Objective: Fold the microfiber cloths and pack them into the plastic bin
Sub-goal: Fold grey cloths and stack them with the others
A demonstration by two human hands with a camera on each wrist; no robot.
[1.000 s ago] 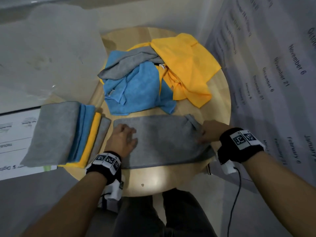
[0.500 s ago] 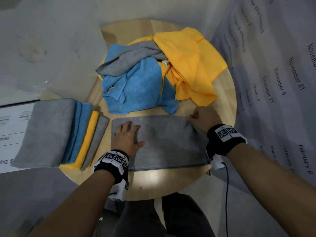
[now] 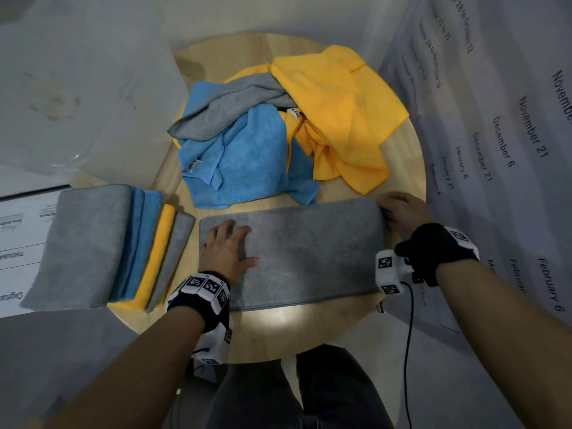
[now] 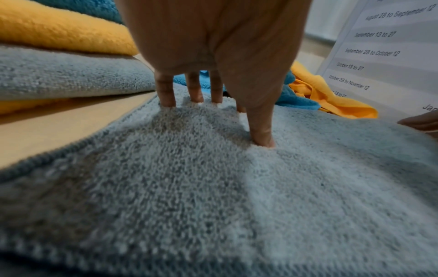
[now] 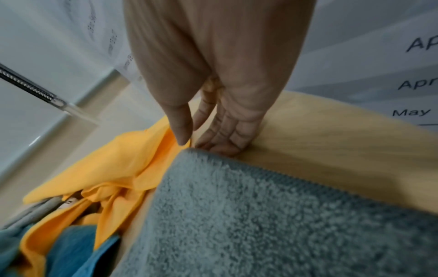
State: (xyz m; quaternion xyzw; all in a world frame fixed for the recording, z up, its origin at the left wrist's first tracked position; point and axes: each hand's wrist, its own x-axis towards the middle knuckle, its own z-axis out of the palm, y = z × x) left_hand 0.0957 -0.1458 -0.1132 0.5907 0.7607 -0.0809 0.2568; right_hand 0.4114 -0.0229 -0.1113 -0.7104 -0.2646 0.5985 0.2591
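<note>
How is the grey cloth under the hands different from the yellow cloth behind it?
The grey cloth lies flat as a neat folded rectangle; the yellow cloth sits crumpled and unfolded. The left hand presses the grey one and the right hand is at its far corner; nothing touches the yellow. Both rest on the round wooden table.

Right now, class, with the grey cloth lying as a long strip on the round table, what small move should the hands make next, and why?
Probably fold the right end over to the left. The grey cloth lies flat as a long strip, the left hand presses its left part down, and the right hand has fingers at the far right corner, so halving it would likely match the folded stack.
</note>
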